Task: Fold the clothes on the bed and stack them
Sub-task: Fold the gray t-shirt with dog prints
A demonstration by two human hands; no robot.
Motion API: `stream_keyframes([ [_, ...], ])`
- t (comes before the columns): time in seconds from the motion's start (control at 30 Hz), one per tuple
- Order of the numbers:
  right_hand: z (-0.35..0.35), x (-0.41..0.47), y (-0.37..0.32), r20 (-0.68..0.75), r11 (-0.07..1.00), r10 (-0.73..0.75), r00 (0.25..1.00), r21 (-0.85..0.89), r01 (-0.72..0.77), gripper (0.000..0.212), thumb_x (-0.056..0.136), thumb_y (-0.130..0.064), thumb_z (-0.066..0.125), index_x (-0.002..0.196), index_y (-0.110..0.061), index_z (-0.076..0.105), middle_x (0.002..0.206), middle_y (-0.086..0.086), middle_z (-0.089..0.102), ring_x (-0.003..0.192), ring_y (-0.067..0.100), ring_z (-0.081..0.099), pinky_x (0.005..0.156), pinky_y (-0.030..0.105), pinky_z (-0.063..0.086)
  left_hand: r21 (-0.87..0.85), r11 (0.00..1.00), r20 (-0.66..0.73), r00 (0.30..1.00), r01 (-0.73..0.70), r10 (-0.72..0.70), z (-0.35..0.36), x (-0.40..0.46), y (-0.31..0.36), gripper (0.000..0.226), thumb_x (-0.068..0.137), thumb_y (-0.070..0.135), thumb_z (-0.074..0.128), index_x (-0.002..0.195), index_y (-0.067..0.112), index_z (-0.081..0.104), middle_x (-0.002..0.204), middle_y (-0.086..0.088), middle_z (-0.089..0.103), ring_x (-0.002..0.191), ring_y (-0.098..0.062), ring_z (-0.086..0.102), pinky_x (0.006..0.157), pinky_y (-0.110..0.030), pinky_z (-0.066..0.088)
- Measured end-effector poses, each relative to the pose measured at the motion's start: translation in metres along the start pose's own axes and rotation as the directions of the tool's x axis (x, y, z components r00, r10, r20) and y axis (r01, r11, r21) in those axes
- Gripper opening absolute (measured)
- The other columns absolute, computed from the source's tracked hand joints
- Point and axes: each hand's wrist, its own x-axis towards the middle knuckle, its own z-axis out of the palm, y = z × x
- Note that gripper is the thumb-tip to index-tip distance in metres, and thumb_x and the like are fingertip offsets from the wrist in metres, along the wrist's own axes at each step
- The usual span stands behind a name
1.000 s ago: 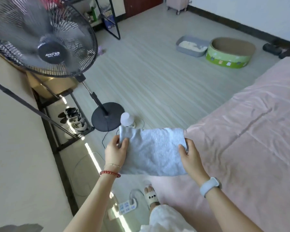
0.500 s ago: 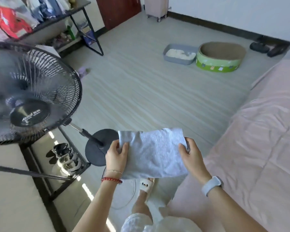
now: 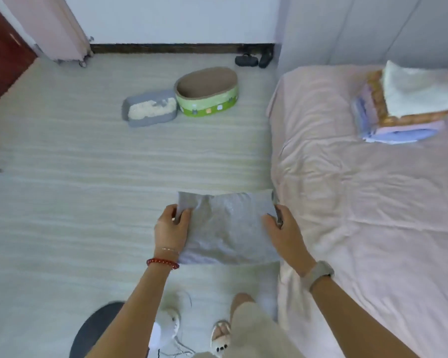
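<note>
Midair, grey towel (image 3: 228, 228) stretched between left grip (image 3: 171, 228) and right grip (image 3: 286, 233), both pinching its sides

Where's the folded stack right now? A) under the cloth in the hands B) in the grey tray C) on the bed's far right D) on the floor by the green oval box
C: the folded stack lies on the pink bed at its far right, away from both hands.

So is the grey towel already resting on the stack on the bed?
No, both the left hand and right hand hold the grey towel above the floor.
</note>
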Motion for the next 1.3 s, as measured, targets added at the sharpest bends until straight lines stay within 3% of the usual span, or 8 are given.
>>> stream_keyframes([
  [0.13, -0.053, 0.061, 0.000, -0.249, 0.997, 0.070, 0.966, 0.028, -0.065, 0.012, 0.092, -0.021, 0.053, 0.104, -0.023, 0.050, 0.076, -0.007, 0.054, 0.066, 0.003, 0.051, 0.054, 0.008, 0.041, -0.033, 0.986, 0.198, 0.966, -0.162, 0.165, 0.074, 0.077, 0.070, 0.006, 0.090, 0.016, 0.057, 0.085, 0.013, 0.055, 0.073, 0.005, 0.055, 0.065, -0.010, 0.048, 0.055, -0.016, 0.033],
  [0.33, -0.139, 0.190, -0.006, -0.488, 0.984, 0.171, 0.856, 0.119, -0.129, 0.014, 0.092, -0.019, 0.051, 0.105, -0.019, 0.050, 0.076, -0.009, 0.052, 0.070, 0.008, 0.052, 0.058, 0.021, 0.039, -0.056, 0.930, 0.392, 0.849, -0.362, 0.354, 0.203, 0.194, 0.203, 0.008, 0.090, 0.014, 0.055, 0.091, 0.007, 0.059, 0.083, -0.001, 0.057, 0.076, -0.018, 0.049, 0.063, -0.022, 0.030],
  [0.57, -0.230, 0.291, -0.024, -0.667, 0.955, 0.293, 0.685, 0.233, -0.183, 0.012, 0.093, -0.021, 0.049, 0.105, -0.023, 0.047, 0.076, -0.010, 0.051, 0.068, 0.002, 0.049, 0.053, 0.016, 0.034, -0.106, 0.888, 0.611, 0.676, -0.447, 0.413, 0.339, 0.276, 0.341, 0.019, 0.090, 0.016, 0.053, 0.088, -0.002, 0.057, 0.080, -0.010, 0.053, 0.074, -0.021, 0.046, 0.062, -0.027, 0.034],
  [0.77, -0.286, 0.362, -0.021, -0.788, 0.896, 0.437, 0.434, 0.426, -0.127, 0.015, 0.091, -0.012, 0.049, 0.105, -0.017, 0.050, 0.082, -0.006, 0.052, 0.074, 0.007, 0.051, 0.063, 0.019, 0.041, -0.252, 0.787, 0.778, 0.366, -0.563, 0.511, 0.461, 0.331, 0.443, 0.003, 0.090, 0.015, 0.054, 0.089, 0.012, 0.054, 0.080, 0.000, 0.054, 0.069, -0.011, 0.046, 0.062, -0.021, 0.036],
  [0.93, -0.347, 0.444, -0.018, -0.833, 0.860, 0.501, 0.233, 0.510, -0.026, 0.018, 0.090, -0.011, 0.049, 0.108, -0.017, 0.050, 0.082, -0.005, 0.050, 0.075, 0.007, 0.049, 0.068, 0.018, 0.042, -0.406, 0.726, 0.835, 0.098, -0.555, 0.541, 0.583, 0.361, 0.535, 0.012, 0.087, 0.022, 0.054, 0.097, 0.016, 0.054, 0.087, 0.004, 0.056, 0.079, -0.013, 0.050, 0.067, -0.020, 0.039],
  [1.03, -0.382, 0.487, -0.007, -0.843, 0.849, 0.527, 0.111, 0.528, -0.025, 0.019, 0.090, -0.011, 0.049, 0.108, -0.018, 0.050, 0.083, -0.001, 0.053, 0.071, 0.003, 0.049, 0.057, 0.006, 0.039, -0.432, 0.727, 0.840, 0.054, -0.533, 0.540, 0.654, 0.375, 0.567, 0.010, 0.091, 0.013, 0.052, 0.098, 0.018, 0.056, 0.083, 0.012, 0.056, 0.076, -0.008, 0.051, 0.065, -0.013, 0.039],
  [1.13, -0.404, 0.519, 0.015, -0.816, 0.818, 0.575, 0.056, 0.574, -0.029, 0.019, 0.092, -0.013, 0.048, 0.110, -0.017, 0.051, 0.090, 0.010, 0.056, 0.076, 0.012, 0.052, 0.063, 0.018, 0.042, -0.407, 0.740, 0.868, 0.027, -0.536, 0.497, 0.716, 0.385, 0.571, 0.016, 0.093, 0.012, 0.050, 0.106, 0.009, 0.058, 0.087, 0.005, 0.060, 0.077, -0.012, 0.052, 0.065, -0.022, 0.041],
  [1.3, -0.400, 0.538, 0.047, -0.745, 0.742, 0.661, 0.087, 0.633, -0.219, 0.051, 0.094, -0.013, 0.046, 0.142, -0.011, 0.029, 0.129, 0.009, 0.044, 0.113, 0.024, 0.049, 0.093, 0.026, 0.039, -0.252, 0.716, 0.932, 0.035, -0.651, 0.360, 0.766, 0.393, 0.540, 0.045, 0.094, 0.012, 0.049, 0.136, 0.001, 0.038, 0.130, -0.011, 0.050, 0.120, -0.028, 0.046, 0.094, -0.030, 0.035],
])
